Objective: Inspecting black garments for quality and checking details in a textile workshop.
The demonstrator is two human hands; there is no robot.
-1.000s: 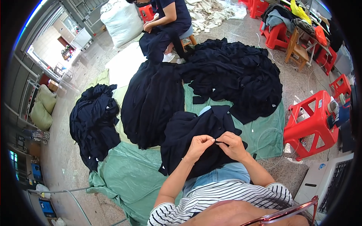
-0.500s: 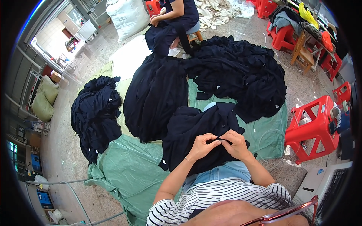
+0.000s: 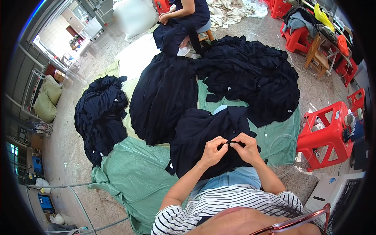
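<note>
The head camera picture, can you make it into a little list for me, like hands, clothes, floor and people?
Left hand: thumb and fingers pinch the dark cloth; hand
Right hand: pinches the same cloth close beside it; hand
Cloth: spread over the person's lap
Piles: three big dark heaps, left, middle and right
Floor: green sheet partly under the piles
Right side: red stool
Other person: seated, dark cloth over their lap

Dark cloth piles (image 3: 164, 100) lie on green sheeting (image 3: 133, 174).
</note>
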